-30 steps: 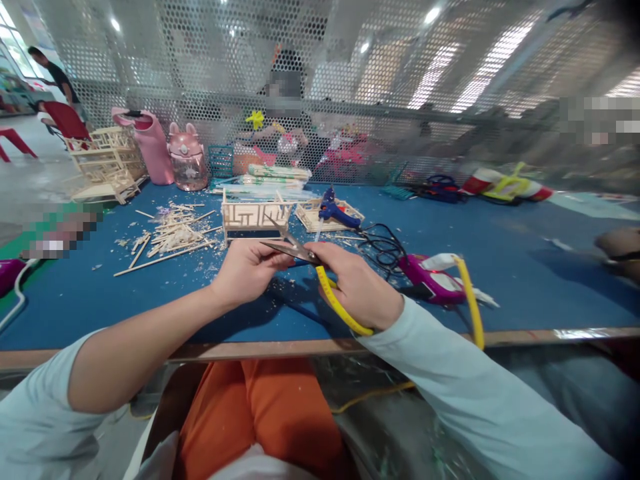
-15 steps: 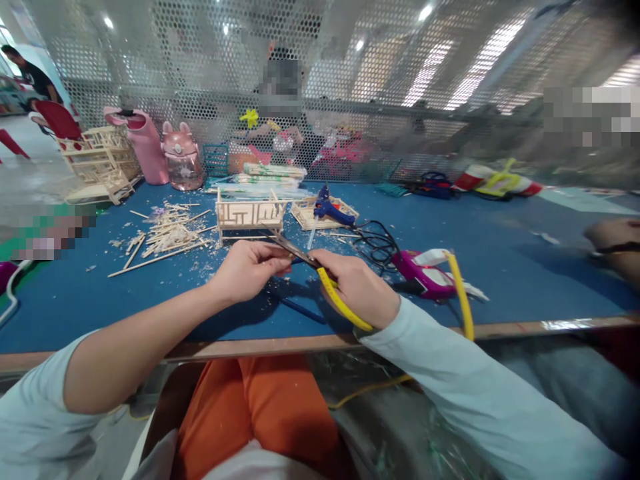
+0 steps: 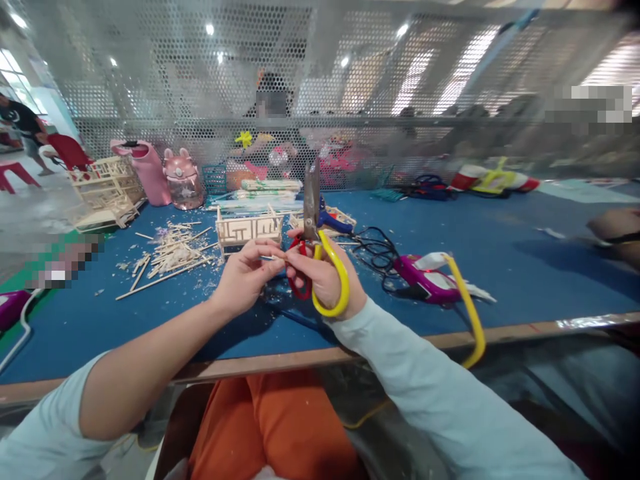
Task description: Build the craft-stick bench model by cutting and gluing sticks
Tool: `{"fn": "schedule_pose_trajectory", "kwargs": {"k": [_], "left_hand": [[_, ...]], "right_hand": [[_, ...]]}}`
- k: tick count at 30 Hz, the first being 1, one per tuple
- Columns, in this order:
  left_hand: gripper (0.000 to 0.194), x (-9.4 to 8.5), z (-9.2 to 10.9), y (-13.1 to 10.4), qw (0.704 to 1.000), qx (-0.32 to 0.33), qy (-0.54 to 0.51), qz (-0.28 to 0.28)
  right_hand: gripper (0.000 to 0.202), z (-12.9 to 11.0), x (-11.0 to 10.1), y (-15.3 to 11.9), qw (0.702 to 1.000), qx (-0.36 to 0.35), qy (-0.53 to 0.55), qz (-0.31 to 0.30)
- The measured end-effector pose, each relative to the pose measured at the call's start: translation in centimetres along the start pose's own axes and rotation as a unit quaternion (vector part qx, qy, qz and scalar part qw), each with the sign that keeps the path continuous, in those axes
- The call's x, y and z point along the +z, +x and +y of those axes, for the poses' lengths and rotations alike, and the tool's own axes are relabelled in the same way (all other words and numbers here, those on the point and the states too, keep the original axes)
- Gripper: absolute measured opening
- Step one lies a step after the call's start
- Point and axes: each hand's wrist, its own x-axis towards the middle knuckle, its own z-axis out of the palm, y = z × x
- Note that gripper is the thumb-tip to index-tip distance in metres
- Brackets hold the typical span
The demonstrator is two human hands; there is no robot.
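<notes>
My right hand [image 3: 333, 273] is closed on scissors [image 3: 311, 207] with red and yellow handles, their blades together and pointing up. The thumb and fingers of my left hand [image 3: 245, 277] pinch a small thin stick piece [image 3: 275, 258], and its other end meets my right fingertips. Just beyond my hands stands a small wooden stick frame [image 3: 247, 229]. Left of it lies a pile of thin wooden sticks [image 3: 175, 250]. The blue glue gun [image 3: 334, 220] is partly hidden behind the scissors, on a wooden piece.
A purple-and-white tool [image 3: 433, 280] with black cable lies right of my hands. Pink bottles [image 3: 150, 173] and a larger stick model [image 3: 107, 190] stand back left. A mesh screen [image 3: 200, 87] borders the blue table [image 3: 500, 253]. Another person's arm [image 3: 617, 227] rests at far right.
The scissors have swung from pointing left across my left fingers to pointing up, blades now together. My right fingertips have come to the small stick beside my left fingers. The view has tilted slightly.
</notes>
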Motion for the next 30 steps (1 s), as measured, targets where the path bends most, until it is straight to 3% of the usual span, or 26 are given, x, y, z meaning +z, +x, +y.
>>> {"fn": "schedule_pose_trajectory", "kwargs": {"k": [2,5,10,13,16,18,24,30], "left_hand": [[0.014,0.0,-0.2,-0.1,0.999,-0.009,0.034,-0.005],[0.013,-0.2,-0.1,-0.3,0.991,-0.024,0.129,-0.01],[0.008,-0.9,0.6,0.0,0.949,0.045,0.312,0.015],[0.017,-1.1,0.5,0.5,0.966,-0.013,0.253,0.043],[0.018,-0.9,0.3,1.0,0.986,-0.109,0.097,0.076],[0.024,-0.7,0.3,1.1,0.987,-0.131,0.019,0.091],[0.032,-0.3,0.6,0.9,0.99,-0.093,-0.005,0.101],[0.025,-0.6,0.2,0.7,0.993,-0.029,0.056,0.099]], "right_hand": [[0.039,0.0,-0.3,0.2,0.999,-0.03,-0.015,0.01],[0.037,0.1,-0.6,0.5,0.997,-0.062,-0.052,-0.02],[0.04,1.0,-0.4,1.1,0.997,-0.061,-0.045,-0.028],[0.041,1.6,-0.5,1.0,0.994,-0.078,-0.07,-0.009],[0.041,1.9,-1.1,0.3,0.985,-0.094,-0.142,-0.017],[0.043,1.9,-1.6,-0.3,0.972,-0.101,-0.208,-0.032],[0.047,1.7,-1.7,-1.3,0.932,-0.144,-0.324,-0.078],[0.05,1.7,-1.5,-1.3,0.931,-0.161,-0.314,-0.099]]}}
